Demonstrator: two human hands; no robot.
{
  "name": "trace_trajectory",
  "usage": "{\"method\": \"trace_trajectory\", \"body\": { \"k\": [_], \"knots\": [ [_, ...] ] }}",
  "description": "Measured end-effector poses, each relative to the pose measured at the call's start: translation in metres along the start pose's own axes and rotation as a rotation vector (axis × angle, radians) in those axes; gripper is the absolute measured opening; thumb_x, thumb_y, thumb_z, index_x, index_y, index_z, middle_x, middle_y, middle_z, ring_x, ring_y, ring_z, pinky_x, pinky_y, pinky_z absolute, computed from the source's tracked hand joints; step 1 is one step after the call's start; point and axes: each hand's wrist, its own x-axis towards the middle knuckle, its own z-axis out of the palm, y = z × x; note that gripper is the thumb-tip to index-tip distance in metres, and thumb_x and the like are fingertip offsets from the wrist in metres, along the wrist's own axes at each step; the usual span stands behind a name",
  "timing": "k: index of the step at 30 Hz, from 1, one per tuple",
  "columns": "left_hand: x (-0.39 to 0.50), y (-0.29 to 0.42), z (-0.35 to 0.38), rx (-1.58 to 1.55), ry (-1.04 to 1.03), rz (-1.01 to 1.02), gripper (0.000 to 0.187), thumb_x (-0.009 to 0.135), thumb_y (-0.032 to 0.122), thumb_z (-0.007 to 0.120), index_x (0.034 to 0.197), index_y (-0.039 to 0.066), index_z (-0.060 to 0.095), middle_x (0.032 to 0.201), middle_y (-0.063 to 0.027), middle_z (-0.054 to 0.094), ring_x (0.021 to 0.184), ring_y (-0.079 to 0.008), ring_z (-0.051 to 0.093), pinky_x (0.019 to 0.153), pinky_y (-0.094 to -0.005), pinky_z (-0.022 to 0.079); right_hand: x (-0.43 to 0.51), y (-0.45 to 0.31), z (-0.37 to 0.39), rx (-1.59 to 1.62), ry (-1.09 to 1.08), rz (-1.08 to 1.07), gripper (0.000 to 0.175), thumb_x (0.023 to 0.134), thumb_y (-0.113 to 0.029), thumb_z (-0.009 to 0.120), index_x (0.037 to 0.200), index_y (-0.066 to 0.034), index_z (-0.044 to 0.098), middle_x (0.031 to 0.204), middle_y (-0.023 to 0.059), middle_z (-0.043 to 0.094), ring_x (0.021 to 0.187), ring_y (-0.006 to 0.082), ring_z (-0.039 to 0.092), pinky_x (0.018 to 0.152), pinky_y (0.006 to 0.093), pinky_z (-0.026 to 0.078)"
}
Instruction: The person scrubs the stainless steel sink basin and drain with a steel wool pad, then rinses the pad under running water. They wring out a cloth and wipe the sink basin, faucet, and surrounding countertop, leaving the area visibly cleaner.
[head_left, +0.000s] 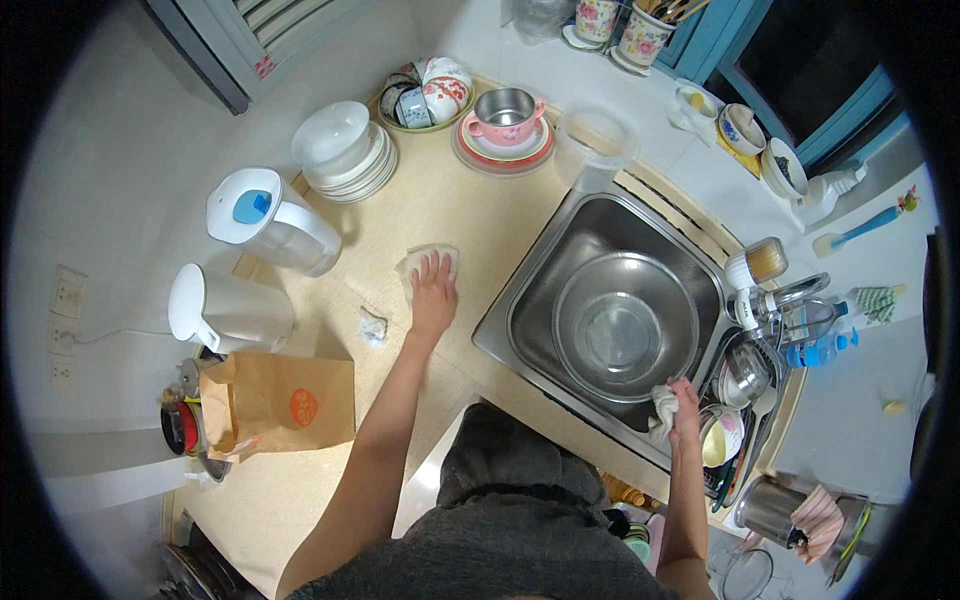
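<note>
My left hand (433, 292) lies flat, fingers spread a little, on a thin pale cloth (414, 262) on the beige countertop (480, 217). A small crumpled white scrap (373, 328) lies just left of that hand. At the near right side of the steel sink (540, 300), my right hand (682, 409) grips a bunched light cloth (664, 409). Inside the sink sits a large clear round bowl (626, 330), close to the right hand.
A brown paper bag (315, 405), white kettle (232, 307) and water filter pitcher (277, 225) stand left. Stacked white bowls and plates (349, 161), a pink two-handled cup (506, 127) and a clear container (592, 142) stand behind. The faucet (772, 300) and a dish rack (739, 420) are right.
</note>
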Motion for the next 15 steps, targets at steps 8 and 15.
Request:
{"method": "trace_trajectory", "body": {
  "k": [8, 15],
  "knots": [
    [0.072, 0.006, 0.022, -0.446, -0.022, -0.056, 0.045, 0.101, 0.028, 0.031, 0.14, 0.007, 0.039, 0.145, -0.0181, 0.037, 0.137, -0.0409, 0.026, 0.113, -0.0524, 0.014, 0.05, 0.086, -0.011, 0.098, 0.109, 0.098, 0.006, 0.084, -0.014, 0.061, 0.083, -0.0078, 0.06, 0.077, 0.0027, 0.062, 0.069, 0.0136, 0.059, 0.064, 0.0272, 0.048],
    [0.139, 0.044, 0.072, -0.293, -0.277, 0.253, 0.042, 0.101, 0.029, 0.03, 0.137, 0.012, 0.042, 0.147, -0.0114, 0.036, 0.139, -0.0328, 0.026, 0.113, -0.0521, 0.01, 0.101, 0.132, -0.026, 0.154, 0.031, 0.144, 0.017, 0.09, -0.024, 0.058, 0.096, -0.0093, 0.059, 0.086, 0.0043, 0.064, 0.077, 0.0169, 0.062, 0.07, 0.0311, 0.051]
  ]
}}
